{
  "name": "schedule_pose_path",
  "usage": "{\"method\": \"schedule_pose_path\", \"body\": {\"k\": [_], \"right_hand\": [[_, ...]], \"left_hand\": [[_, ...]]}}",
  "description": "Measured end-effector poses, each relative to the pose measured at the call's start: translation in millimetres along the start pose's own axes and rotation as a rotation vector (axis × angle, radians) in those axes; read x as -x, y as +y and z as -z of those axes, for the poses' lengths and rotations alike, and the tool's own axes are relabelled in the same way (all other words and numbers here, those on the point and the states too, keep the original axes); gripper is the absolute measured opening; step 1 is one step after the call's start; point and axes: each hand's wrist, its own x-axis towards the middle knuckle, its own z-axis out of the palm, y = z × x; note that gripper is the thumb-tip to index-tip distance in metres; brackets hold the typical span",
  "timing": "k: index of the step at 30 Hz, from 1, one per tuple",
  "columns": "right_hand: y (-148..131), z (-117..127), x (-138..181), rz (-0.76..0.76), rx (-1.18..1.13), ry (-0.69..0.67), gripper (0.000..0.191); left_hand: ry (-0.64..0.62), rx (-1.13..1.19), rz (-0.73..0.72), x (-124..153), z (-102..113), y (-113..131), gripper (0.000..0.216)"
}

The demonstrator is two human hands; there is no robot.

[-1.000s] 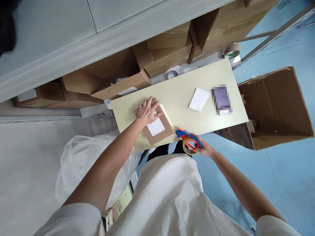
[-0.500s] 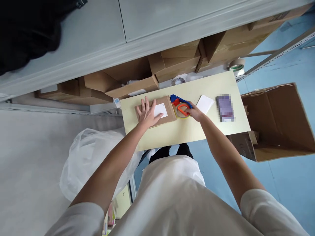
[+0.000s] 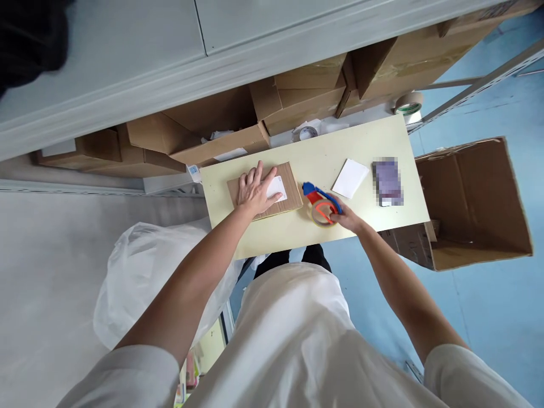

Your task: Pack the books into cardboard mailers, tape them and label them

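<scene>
My left hand (image 3: 255,192) lies with spread fingers on a flat brown cardboard box (image 3: 290,178), partly over the white label (image 3: 278,187) on its top. The box rests on a cream tabletop (image 3: 276,235). Just right of the box, my right hand (image 3: 347,216) grips a blue and red tape dispenser (image 3: 314,192) loaded with a roll of tape. The dispenser is apart from the box. Beyond my right hand lie a stack of white paper (image 3: 351,177) and a blurred purple item (image 3: 387,181).
Open cardboard boxes (image 3: 221,150) line the shelf behind the table. Tape rolls sit behind the tabletop (image 3: 308,133) and by the shelf post (image 3: 408,103). A large open carton (image 3: 484,209) stands at the right. A white plastic bag (image 3: 140,277) bulges at the left.
My right hand has drawn the tape dispenser toward me and slightly right, away from the box edge. My left hand stays on the box. The whole view has shifted a little.
</scene>
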Motion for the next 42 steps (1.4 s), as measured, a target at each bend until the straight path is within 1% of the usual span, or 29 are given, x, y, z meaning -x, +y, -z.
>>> {"method": "schedule_pose_path", "body": {"k": [3, 5, 7, 9, 12, 14, 16, 18, 20, 21, 23, 25, 28, 32, 34, 37, 38, 40, 42], "right_hand": [[29, -9, 39, -0.017, -0.017, -0.035, 0.081], [39, -23, 55, -0.023, -0.049, -0.050, 0.081], [40, -37, 59, -0.031, -0.049, -0.019, 0.081], [32, -48, 53, -0.032, -0.037, 0.054, 0.081], [13, -48, 27, -0.008, -0.035, 0.159, 0.079], [-5, -38, 0, 0.007, -0.026, 0.184, 0.076], [-24, -26, -33, 0.008, -0.033, 0.156, 0.074], [-42, -15, -66, 0.000, -0.072, 0.079, 0.073], [-57, -8, -94, 0.001, -0.112, -0.023, 0.072], [-63, -7, -104, 0.009, -0.132, -0.068, 0.072], [-69, -7, -114, 0.029, -0.157, -0.124, 0.072], [-68, -10, -114, 0.040, -0.156, -0.129, 0.072], [-60, -11, -104, 0.042, -0.127, -0.111, 0.071], [-40, 1, -76, 0.065, -0.092, -0.118, 0.070], [-22, 9, -50, 0.056, -0.071, -0.119, 0.071], [14, 11, 4, -0.005, -0.112, -0.128, 0.074], [26, 8, 22, -0.033, -0.150, -0.141, 0.075], [46, -3, 53, -0.065, -0.221, -0.099, 0.075], [55, -17, 69, -0.081, -0.244, -0.038, 0.077]], "left_hand": [[-0.008, -0.007, 0.007, -1, 1, 0, 0.077], [0.000, -0.017, 0.012, -1, 1, 1, 0.077], [0.021, -0.017, 0.028, -2, 0, 2, 0.077], [0.059, 0.001, 0.083, -1, -4, 4, 0.078], [0.107, 0.067, 0.273, 3, -13, 8, 0.081], [0.084, 0.130, 0.399, 8, -19, 9, 0.087], [0.057, 0.160, 0.473, 12, -21, 9, 0.097], [0.088, 0.134, 0.493, 10, -18, 7, 0.104], [0.143, 0.085, 0.435, 1, -12, 4, 0.107], [0.150, 0.068, 0.367, -6, -9, 2, 0.107], [0.119, 0.056, 0.201, -19, -4, -3, 0.104], [0.071, 0.065, 0.096, -27, -2, -6, 0.100], [0.034, 0.076, 0.092, -29, -3, -7, 0.099], [0.012, 0.037, 0.128, -24, -2, -2, 0.100], [0.019, 0.023, 0.144, -24, -1, 1, 0.099], [0.043, 0.024, 0.161, -24, -2, 2, 0.097], [0.050, 0.028, 0.163, -25, -3, 2, 0.097], [0.058, 0.042, 0.164, -26, -5, 2, 0.096], [0.077, 0.060, 0.195, -27, -8, 4, 0.094]]}}
